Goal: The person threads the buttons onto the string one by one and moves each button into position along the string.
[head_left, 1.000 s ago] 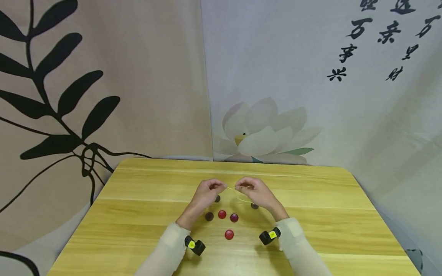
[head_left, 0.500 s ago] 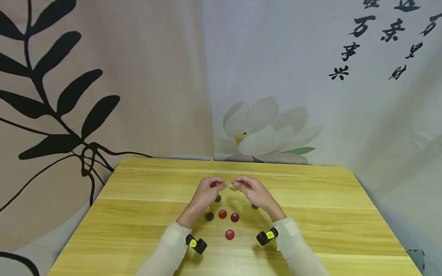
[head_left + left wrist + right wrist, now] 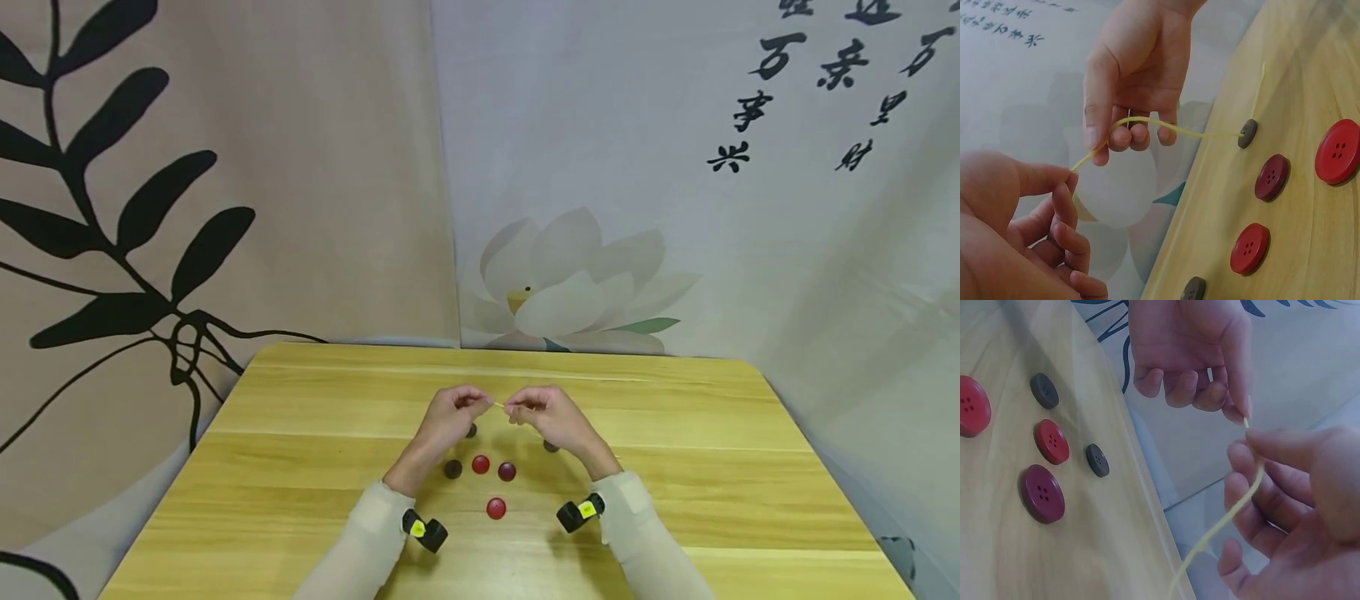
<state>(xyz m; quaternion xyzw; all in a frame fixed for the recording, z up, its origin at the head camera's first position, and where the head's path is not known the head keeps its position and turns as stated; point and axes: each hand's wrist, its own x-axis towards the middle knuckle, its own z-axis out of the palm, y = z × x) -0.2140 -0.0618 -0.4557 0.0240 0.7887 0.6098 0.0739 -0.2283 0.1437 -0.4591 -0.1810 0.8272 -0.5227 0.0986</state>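
Over the table's far half, my left hand (image 3: pixel 448 418) pinches the end of a thin yellow string (image 3: pixel 1172 127) between thumb and forefinger. Just beside it, my right hand (image 3: pixel 553 415) pinches the same string a short way along. A short bit of string spans the two sets of fingertips. From the right hand the string runs down to a dark grey-brown button (image 3: pixel 1247 134) on the table and meets it at its holes. More string shows past that button. In the right wrist view the string hangs in a curve below the right fingers.
Several loose four-hole buttons lie on the wooden table (image 3: pixel 337 500): a red button (image 3: pixel 481 464), a maroon button (image 3: pixel 507 472), a larger red button (image 3: pixel 496 508) and two dark buttons, one left (image 3: pixel 453 469), one under the left hand (image 3: pixel 471 431). Printed cloth (image 3: pixel 360 208) hangs behind.
My right hand has moved slightly left, closing the gap to the left hand, and the string loop beneath it no longer shows. The left hand stays nearly still; the buttons keep their places.
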